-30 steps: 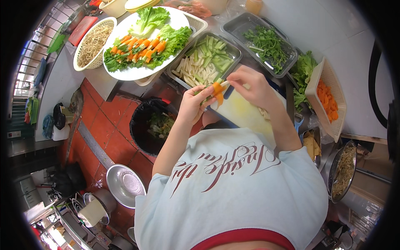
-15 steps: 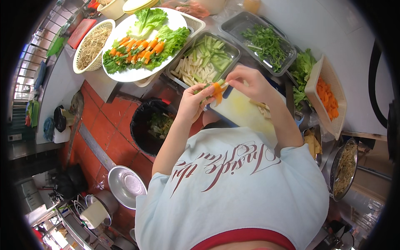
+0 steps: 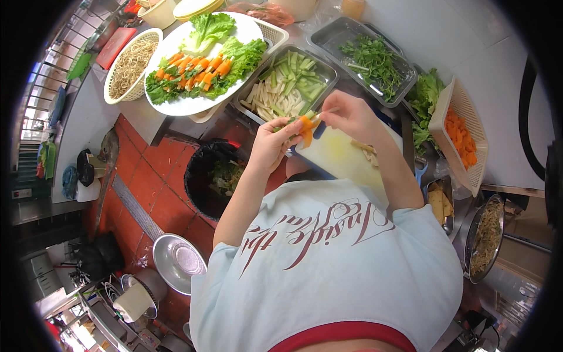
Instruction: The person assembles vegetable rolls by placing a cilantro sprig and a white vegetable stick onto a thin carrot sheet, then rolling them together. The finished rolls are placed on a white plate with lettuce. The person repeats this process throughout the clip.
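My left hand is closed around a small vegetable roll, a bundle of green and pale sticks with an orange carrot strip around it. The strip's loose end hangs below my fingertips. My right hand pinches at the pale end of the bundle; what exactly lies between its fingertips is too small to make out. Under both hands is a white cutting board with some pale slices. Just beyond them stands a metal tray of cut green and white vegetable sticks.
A white oval plate carries finished rolls on lettuce. Around the board are a herb tray, lettuce and a basket of carrot slices. A black-lined bin stands below left, a bean-sprout basket at far left.
My right hand has shifted slightly, its fingertips lower and closer against the end of the roll. My left hand holds the roll in the same place.
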Tool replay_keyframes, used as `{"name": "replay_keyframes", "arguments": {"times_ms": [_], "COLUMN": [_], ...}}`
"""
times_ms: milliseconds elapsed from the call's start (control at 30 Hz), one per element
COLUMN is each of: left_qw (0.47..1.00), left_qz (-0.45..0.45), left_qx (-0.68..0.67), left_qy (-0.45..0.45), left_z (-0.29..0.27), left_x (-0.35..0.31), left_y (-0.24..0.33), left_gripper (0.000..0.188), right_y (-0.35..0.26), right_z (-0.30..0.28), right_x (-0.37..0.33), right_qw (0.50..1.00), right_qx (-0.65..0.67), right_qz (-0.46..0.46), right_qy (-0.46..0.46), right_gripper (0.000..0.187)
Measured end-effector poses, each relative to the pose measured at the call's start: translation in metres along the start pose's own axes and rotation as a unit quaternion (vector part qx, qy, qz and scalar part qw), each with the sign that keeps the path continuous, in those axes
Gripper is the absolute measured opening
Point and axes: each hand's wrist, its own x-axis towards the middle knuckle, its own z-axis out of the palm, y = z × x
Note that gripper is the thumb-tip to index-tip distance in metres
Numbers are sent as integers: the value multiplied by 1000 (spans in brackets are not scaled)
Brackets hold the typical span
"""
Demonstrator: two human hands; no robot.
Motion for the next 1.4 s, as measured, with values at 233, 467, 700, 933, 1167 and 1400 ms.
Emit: {"name": "replay_keyframes", "arguments": {"times_ms": [233,467,700,933,1167,1400], "left_qw": [1000,1000,1000,999,999,999], "left_qz": [-12,-24,-22,-14,-17,-10], "left_qx": [17,10,16,16,24,-4], "left_qy": [1,11,8,26,34,53], "left_z": [4,5,4,6,8,7], "left_x": [-2,-3,0,0,5,5], "left_y": [4,2,2,2,0,-4], "left_gripper": [17,18,20,22,23,25], "right_y": [6,0,3,12,17,15], "right_z": [6,6,19,9,15,24], "right_x": [0,-4,-6,-7,-9,-11], "right_qw": [997,997,989,994,995,990], "right_qx": [-4,-56,-107,90,48,-55], "right_qz": [-73,-45,-96,-40,-61,-96], "right_qy": [-5,-9,46,48,59,85], "right_gripper": [11,11,12,11,11,8]}}
